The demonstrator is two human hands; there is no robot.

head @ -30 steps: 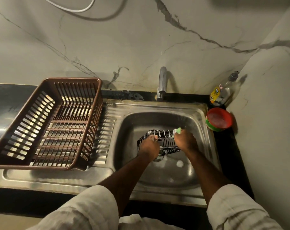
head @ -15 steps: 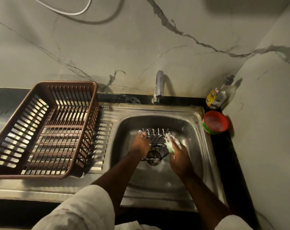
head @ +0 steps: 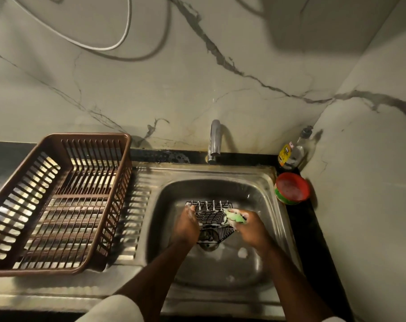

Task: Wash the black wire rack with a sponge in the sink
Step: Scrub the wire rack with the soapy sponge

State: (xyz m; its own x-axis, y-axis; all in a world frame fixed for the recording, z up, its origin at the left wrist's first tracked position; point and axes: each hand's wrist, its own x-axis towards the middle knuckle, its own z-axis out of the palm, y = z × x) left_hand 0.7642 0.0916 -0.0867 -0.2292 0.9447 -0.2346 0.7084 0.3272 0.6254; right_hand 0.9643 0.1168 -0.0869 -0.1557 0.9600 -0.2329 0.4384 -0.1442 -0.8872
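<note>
the left hand [head: 186, 225] grips the rack [head: 211, 217] in the sink [head: 164, 205] while the right hand [head: 250, 226], squeezing the sponge [head: 235, 217], has slid back up its right side: scrubbing continues.

sink [head: 276, 182]: shiny steel | basket [head: 85, 140]: brown plastic | wall [head: 150, 84]: marble

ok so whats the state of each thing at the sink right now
sink: wet, flecks of foam
black wire rack: in the sink, sudsy
left hand: grips the rack's left edge
right hand: holds the sponge against the rack
sponge: green, foamy
tap: no water seen running
red tub: lid off, foam inside
bottle: upright, capped
brown basket: upright on the drainboard
</note>
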